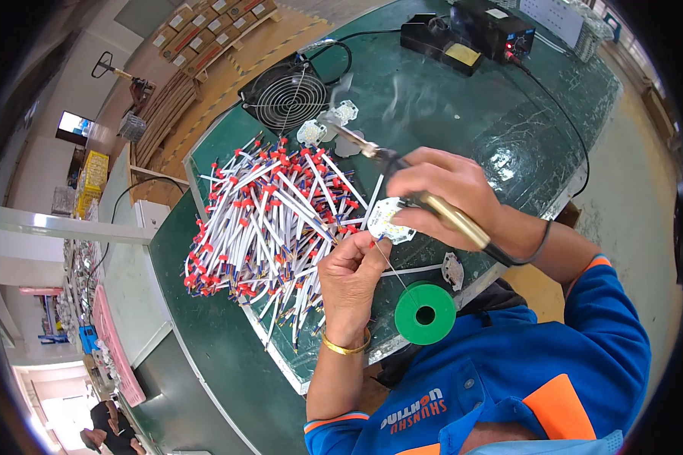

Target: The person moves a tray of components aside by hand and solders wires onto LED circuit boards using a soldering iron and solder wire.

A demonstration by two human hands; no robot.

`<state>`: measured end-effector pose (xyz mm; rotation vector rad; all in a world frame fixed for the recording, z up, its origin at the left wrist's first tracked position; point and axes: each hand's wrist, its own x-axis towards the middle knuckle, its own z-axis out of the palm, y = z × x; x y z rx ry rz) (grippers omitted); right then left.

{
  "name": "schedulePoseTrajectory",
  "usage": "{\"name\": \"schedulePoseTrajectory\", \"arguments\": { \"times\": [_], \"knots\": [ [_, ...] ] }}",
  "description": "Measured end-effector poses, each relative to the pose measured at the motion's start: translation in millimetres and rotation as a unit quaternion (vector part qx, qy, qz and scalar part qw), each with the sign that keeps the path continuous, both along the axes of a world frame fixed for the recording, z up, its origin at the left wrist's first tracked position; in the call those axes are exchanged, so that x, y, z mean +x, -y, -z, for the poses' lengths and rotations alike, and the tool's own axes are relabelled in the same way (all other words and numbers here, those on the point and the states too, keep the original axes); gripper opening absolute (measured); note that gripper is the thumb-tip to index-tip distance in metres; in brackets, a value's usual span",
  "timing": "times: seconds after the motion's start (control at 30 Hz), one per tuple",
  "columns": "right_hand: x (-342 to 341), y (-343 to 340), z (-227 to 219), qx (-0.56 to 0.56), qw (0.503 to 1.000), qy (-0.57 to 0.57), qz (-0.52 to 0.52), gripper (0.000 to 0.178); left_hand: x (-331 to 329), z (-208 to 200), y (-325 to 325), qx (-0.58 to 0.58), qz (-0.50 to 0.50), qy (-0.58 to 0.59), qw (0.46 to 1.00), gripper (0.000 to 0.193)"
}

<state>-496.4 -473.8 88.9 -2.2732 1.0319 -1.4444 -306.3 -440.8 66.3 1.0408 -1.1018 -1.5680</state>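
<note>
Soldering looks unfinished: the left hand (347,273) pinches solder strand (391,266), the right hand (451,189) wraps the iron (457,218) near one board (388,221), and many wires (262,220) lie heaped along the table's (501,129) left edge.

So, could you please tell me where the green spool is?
The green spool is low, right of centre in the head view, by the near edge of the table, right of the left hand.
</note>
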Motion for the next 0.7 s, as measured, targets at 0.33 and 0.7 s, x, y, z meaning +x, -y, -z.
{"name": "schedulePoseTrajectory", "arguments": {
  "times": [0.33,0.7],
  "knots": [
    [5.0,3.9,-5.2,0.051,0.997,0.040,-0.046,0.024,6.6,4.0,3.1,0.061,0.012,-0.049,0.997,0.009],
    [6.1,0.5,2.7,0.004,0.999,-0.047,-0.014,0.021,2.0,4.9,1.8,0.040,-0.016,-0.001,0.999,0.021]
  ]
}}
